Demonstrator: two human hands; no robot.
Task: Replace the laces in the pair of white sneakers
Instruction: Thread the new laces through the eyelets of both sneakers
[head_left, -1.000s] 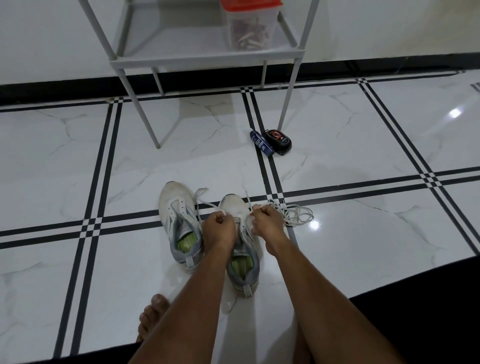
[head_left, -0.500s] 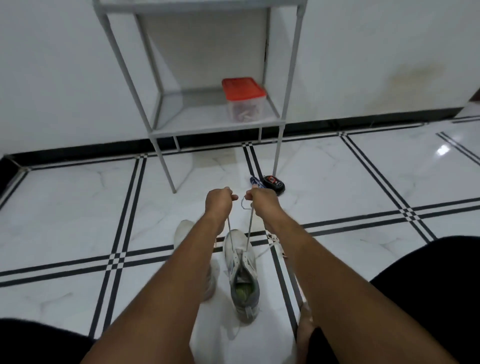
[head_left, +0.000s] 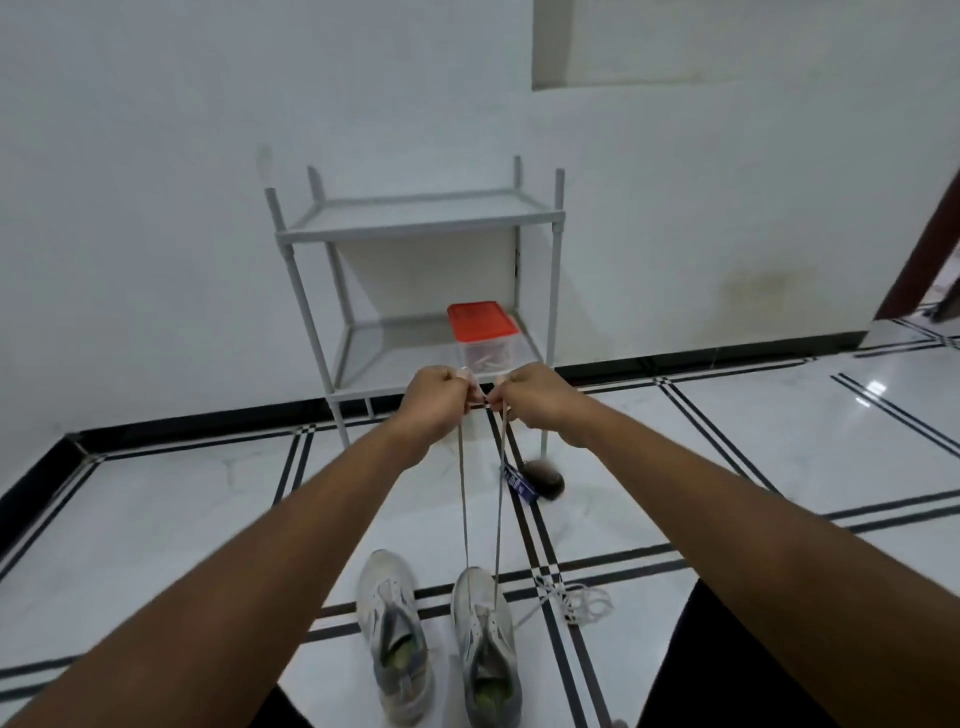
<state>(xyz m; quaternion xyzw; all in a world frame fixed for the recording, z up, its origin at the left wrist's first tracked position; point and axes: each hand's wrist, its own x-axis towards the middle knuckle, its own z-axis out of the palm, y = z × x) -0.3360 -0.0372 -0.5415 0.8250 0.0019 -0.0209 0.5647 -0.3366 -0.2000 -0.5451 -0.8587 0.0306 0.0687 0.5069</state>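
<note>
I see both hands, left (head_left: 438, 400) and right (head_left: 535, 396), pinching 1 lace (head_left: 464, 499), its 2 ends taut above the right sneaker (head_left: 485, 644); left sneaker (head_left: 395, 634) looks unlaced, most lacing remains.

view: single head camera, wide-angle
position: above the floor (head_left: 156, 519), near
facing: forward and down, toward the wall (head_left: 156, 208)

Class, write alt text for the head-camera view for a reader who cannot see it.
Both hands, left hand and right hand, pinch the two ends of a lace pulled taut up from the right-hand white sneaker; its pair stands beside it on the tiled floor.
</note>
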